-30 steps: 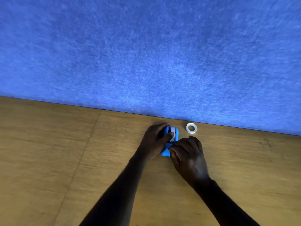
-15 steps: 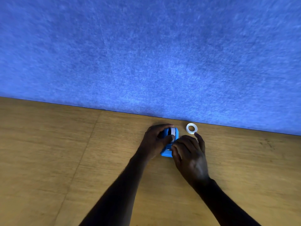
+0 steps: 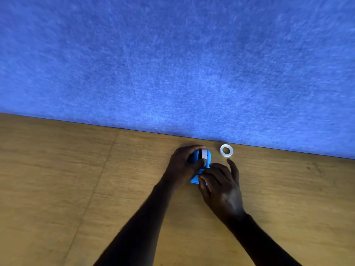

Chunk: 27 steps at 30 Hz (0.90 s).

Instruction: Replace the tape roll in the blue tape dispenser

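Your left hand [image 3: 182,166] stayed wrapped around the far end of the blue tape dispenser [image 3: 199,166], thumb pressed against the white roll [image 3: 204,154] seated in it, fingers curled over the top. That grip barely altered over the last second. What changed was your right hand [image 3: 221,187]: its fingertips remained pinched at the near end of the dispenser, by the cutter, but one outer finger lifted and spread out toward the loose tape ring [image 3: 226,150] lying flat on the wooden table [image 3: 76,179], just beyond your right hand and against the blue felt wall [image 3: 172,64]. That finger stopped short of the ring, not touching it.

Whether your right fingertips actually held a tape end, I could not tell; they covered that spot. The dispenser sat on the table between your two hands, held by both.

My reading: a roll was already in the cradle, so you were probably seating it or drawing its end to the cutter. Which roll was the new one remained unclear.
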Each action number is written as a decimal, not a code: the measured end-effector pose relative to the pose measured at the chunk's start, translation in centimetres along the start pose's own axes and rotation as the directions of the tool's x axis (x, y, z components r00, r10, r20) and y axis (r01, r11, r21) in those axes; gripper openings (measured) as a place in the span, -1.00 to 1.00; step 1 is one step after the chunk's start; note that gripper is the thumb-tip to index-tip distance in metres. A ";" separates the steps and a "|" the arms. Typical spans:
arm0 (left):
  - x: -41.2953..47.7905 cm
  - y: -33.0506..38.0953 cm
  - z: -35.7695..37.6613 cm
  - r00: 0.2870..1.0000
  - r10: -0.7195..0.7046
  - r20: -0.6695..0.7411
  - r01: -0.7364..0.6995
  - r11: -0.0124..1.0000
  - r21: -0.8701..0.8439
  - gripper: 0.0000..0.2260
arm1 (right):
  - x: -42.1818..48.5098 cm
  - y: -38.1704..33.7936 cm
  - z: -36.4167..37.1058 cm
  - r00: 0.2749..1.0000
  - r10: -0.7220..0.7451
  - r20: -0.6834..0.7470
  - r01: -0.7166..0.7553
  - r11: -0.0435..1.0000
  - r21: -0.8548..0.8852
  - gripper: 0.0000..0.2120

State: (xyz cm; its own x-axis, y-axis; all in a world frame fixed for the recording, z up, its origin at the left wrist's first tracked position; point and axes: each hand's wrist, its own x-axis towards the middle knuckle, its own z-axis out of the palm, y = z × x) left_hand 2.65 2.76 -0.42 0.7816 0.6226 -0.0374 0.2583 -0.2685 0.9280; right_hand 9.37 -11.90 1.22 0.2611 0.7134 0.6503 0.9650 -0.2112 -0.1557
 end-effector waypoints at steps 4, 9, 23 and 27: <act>-0.1 0.3 0.0 1.000 0.008 -0.008 -0.008 1.000 0.026 -0.53 | -0.4 0.1 0.3 1.000 -0.003 0.024 0.003 1.000 -0.008 -0.82; -0.2 0.5 -0.1 1.000 0.000 -0.004 0.000 0.999 0.051 -0.52 | -0.7 0.0 0.4 1.000 -0.003 0.025 0.003 1.000 -0.008 -0.82; -0.5 0.9 -0.4 0.998 -0.055 0.014 0.055 0.998 0.041 -0.48 | -1.6 0.2 0.4 0.999 -0.042 0.011 0.043 0.996 -0.079 -0.87; -0.9 1.0 -0.5 0.997 -0.068 0.025 0.068 0.997 0.033 -0.47 | -2.0 0.2 0.0 0.999 -0.048 0.022 0.049 0.997 -0.061 -0.89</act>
State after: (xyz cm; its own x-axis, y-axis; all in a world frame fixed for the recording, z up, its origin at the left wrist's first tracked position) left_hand 1.92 2.33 0.79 0.7759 0.6212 -0.1100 0.3294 -0.2502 0.9104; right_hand 9.02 -13.39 -0.14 0.2153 0.7371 0.6405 0.9732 -0.2163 -0.0783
